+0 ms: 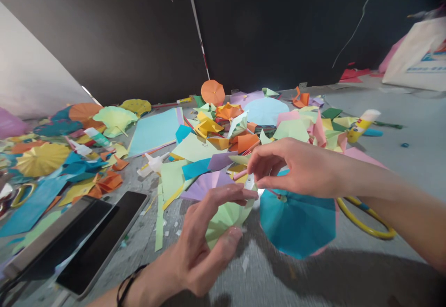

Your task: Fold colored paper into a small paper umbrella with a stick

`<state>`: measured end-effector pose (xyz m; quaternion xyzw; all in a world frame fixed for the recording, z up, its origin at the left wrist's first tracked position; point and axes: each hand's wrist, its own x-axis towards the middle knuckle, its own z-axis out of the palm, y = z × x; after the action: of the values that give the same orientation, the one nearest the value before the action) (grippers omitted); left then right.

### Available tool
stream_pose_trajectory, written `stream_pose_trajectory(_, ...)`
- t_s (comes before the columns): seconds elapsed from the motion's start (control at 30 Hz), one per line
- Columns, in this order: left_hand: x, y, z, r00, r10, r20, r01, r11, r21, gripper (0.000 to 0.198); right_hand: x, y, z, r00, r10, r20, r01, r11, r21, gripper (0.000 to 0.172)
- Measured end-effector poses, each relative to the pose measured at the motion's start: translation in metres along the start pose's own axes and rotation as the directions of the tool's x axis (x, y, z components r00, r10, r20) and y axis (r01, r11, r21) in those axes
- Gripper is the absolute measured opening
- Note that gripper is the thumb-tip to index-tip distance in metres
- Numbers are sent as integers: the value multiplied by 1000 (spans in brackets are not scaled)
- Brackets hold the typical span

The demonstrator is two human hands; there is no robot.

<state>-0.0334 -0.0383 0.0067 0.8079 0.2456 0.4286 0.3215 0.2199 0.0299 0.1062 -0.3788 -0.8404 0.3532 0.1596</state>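
While the blue umbrella lies spread, its stick points leftward.

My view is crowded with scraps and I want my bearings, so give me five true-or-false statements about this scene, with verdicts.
1. Pale green pleated paper shows between the thumb and fingers of the left hand. True.
2. The round teal paper canopy lies left of the pale green pleated paper. False: it lies to the right.
3. The yellow loop-shaped handle lies right of the round teal paper canopy. True.
4. The thin black cord bracelet is on the right wrist. False: it is on the left.
5. The yellow glue stick with a white cap lies farther away than the right hand. True.
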Motion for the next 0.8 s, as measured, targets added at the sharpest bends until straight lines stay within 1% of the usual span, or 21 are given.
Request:
stream_pose_trajectory(0.1,2,4,-3,1000,-12,23,11,999,36,57,-1,-1,0,1000,-3,-24,2,999,-47,13)
stream_pose_trajectory(0.2,4,10,-6,999,13,34,-16,994,111,56,-1,-4,1,999,1,-39,-4,997,-72,11)
stream_pose_trajectory(0.33,5,17,-8,994,29,103,-49,977,206,58,-1,-7,3,999,2,-46,-6,997,-79,6)
stream_pose_trajectory(0.43,5,20,-7,992,23,121,-47,978,201,62,-1,-6,3,999,-7,-39,4,997,-74,7)
stream_pose_trajectory(0.53,4,20,-8,992,20,121,-45,977,206,61,0,-4,3,999,-18,-31,16,998,-55,7)
stream_pose_trajectory(0.63,3,20,-10,991,-14,131,-19,970,242,60,0,-2,0,1000,-14,4,14,1000,-11,13)
stream_pose_trajectory(0.7,2,20,-10,992,-6,122,-24,970,242,60,0,-2,-3,999,-10,35,9,999,42,18)
stream_pose_trajectory(0.8,4,21,-10,994,17,105,-41,974,222,61,0,-2,-6,998,-24,53,20,996,83,20)
